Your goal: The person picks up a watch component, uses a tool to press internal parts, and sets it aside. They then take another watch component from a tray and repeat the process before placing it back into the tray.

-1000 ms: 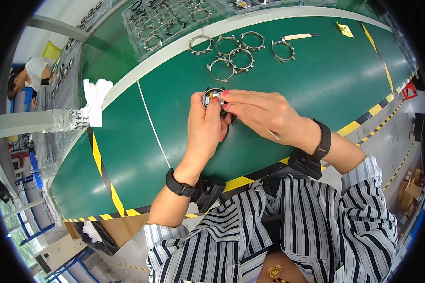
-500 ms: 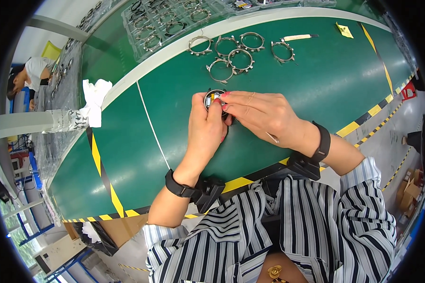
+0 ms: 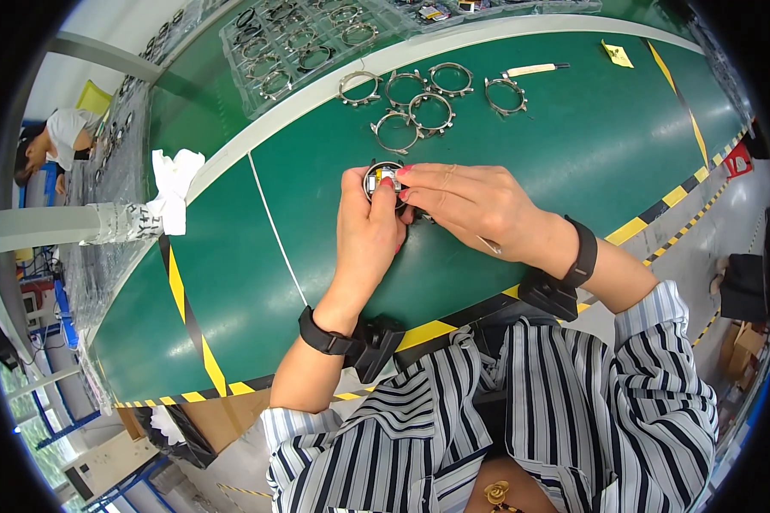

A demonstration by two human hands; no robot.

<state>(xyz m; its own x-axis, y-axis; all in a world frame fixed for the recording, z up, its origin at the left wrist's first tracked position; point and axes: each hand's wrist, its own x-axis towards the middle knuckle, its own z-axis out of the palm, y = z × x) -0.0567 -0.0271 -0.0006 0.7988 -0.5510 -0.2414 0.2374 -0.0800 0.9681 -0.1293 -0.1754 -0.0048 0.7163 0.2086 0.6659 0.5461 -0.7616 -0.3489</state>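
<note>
Metal ring part (image 3: pixel 384 179) sits pinched in my left hand (image 3: pixel 366 231) while my right hand (image 3: pixel 475 203) presses fingertips onto it. Loose rings (image 3: pixel 415 107) lie at twelve o'clock. A slip could, I think, pop the small insert out.

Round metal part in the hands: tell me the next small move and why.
Probably keep the left hand steady and press down with the right hand fingertips. They already rest on the round metal part, held over the green mat.

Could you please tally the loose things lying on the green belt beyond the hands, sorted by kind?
Metal rings: 6
Pale-handled tool: 1
Yellow paper slip: 1
Total: 8
</note>
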